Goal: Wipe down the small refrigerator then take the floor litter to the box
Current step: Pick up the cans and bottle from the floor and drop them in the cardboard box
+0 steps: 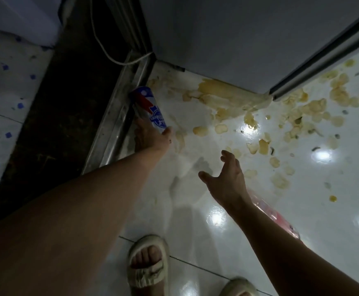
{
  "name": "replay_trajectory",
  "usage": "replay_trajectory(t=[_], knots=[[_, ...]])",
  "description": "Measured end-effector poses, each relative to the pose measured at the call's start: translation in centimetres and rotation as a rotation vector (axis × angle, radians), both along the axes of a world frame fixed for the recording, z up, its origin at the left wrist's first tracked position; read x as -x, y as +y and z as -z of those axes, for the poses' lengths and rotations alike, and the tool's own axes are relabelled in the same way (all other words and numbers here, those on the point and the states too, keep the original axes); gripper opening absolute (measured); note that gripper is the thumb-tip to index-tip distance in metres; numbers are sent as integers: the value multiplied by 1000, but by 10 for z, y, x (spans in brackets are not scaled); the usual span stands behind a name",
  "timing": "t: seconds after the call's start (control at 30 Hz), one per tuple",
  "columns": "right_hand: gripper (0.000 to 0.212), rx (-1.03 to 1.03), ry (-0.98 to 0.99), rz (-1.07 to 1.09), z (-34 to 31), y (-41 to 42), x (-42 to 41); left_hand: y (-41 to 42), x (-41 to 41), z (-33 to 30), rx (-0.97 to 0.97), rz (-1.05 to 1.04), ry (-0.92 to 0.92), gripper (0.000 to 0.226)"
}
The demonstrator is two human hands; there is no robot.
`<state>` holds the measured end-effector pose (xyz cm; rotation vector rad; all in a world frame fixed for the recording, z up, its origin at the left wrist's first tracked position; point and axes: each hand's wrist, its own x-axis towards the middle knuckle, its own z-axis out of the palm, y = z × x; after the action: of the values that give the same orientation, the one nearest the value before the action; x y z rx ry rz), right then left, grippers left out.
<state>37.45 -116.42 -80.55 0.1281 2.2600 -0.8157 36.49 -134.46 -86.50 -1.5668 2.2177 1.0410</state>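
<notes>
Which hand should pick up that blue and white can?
The left hand: its fingers already curl around the can by the metal rail. The right hand hovers open and apart, over the floor.

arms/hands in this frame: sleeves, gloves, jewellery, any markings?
Both forearms bare, with no sleeves in view. Left hand and right hand are ungloved; no watch, ring or bracelet visible. A small dark mark sits near the left thumb, too small to identify.
</notes>
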Motion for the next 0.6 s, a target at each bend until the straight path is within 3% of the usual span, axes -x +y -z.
replay_trajectory(t=[0.23,0.4,0.6], knots=[[84,-11,-38,83,3,32,-7,12,6,16,43,44,-167,91],[83,-71,-55,107,-20,75,-22,60,-28,-32,-19,164,-65,93],[82,-304,-31,63,-24,145,-56,129,-75,-85,-118,441,-87,89]])
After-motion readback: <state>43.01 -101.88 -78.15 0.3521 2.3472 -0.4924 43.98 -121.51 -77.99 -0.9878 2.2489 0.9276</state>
